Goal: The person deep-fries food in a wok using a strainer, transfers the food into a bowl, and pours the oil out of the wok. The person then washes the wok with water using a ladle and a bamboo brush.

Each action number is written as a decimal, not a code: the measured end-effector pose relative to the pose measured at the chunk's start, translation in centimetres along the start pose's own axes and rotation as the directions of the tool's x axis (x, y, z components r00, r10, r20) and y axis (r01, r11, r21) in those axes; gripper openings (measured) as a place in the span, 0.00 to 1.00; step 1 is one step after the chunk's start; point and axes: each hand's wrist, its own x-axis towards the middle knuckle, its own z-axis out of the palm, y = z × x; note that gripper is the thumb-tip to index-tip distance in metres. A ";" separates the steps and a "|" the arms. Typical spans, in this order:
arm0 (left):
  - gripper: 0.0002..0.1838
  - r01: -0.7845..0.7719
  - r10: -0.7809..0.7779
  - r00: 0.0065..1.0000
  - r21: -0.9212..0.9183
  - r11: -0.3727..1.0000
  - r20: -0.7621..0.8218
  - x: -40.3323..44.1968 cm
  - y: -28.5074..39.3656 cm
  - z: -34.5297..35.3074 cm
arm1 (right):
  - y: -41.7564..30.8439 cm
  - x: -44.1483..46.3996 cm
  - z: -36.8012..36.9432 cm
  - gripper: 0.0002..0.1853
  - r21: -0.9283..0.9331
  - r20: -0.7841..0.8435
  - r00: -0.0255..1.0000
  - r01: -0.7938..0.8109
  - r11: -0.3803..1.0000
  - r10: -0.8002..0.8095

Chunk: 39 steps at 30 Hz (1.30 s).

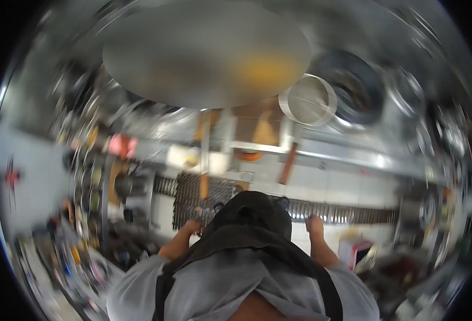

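Note:
My left hand hangs low beside my dark apron, over a dark perforated floor mat. My right hand hangs on the other side, above a strip of metal floor grating. Blur hides the fingers of both hands, and no object shows clearly in either. Ahead, a round metal pan rests at the counter, its wooden handle pointing back toward me. To its left, another long tool with a wooden handle sticks out over the counter's edge.
A dark wok sits on the metal stove counter. A blurred grey oval covers much of the far area. Left lies something pink. The floor has the dark mat and the grating. Shelves stand at left.

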 end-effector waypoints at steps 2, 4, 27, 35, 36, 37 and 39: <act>0.10 0.068 -0.068 0.998 -0.012 0.998 -0.019 -1.3 -3.9 1.8 | -4.8 0.5 0.5 0.13 -0.044 0.055 0.997 0.051 0.998 -0.048; 0.12 0.064 -0.060 0.994 0.048 0.997 -0.096 -3.0 -7.6 2.8 | -9.8 -0.6 0.6 0.16 0.105 0.113 0.991 -0.079 0.991 0.067; 0.17 -0.074 0.002 0.905 -0.152 0.986 -0.426 2.1 -13.8 -6.0 | -29.2 -0.6 -1.4 0.25 -0.078 0.140 0.961 0.252 0.965 -0.240; 0.17 -0.021 -0.008 0.950 -0.090 0.996 -0.313 4.2 -11.8 -13.1 | -29.6 0.9 -4.3 0.16 0.114 0.022 0.985 0.169 0.979 -0.172; 0.19 0.094 -0.145 0.956 -0.203 0.975 -0.255 2.7 -10.6 -15.1 | -28.9 1.5 -4.2 0.16 0.086 0.016 0.985 0.172 0.981 -0.174; 0.22 0.212 -0.274 0.946 -0.305 0.928 -0.175 2.1 -9.8 -16.2 | -28.4 1.7 -4.2 0.16 0.058 0.015 0.985 0.172 0.983 -0.173; 0.25 0.120 -0.198 0.930 -0.253 0.960 -0.308 4.4 -10.0 -15.9 | -27.8 1.5 -5.2 0.14 0.006 0.019 0.990 0.143 0.990 -0.143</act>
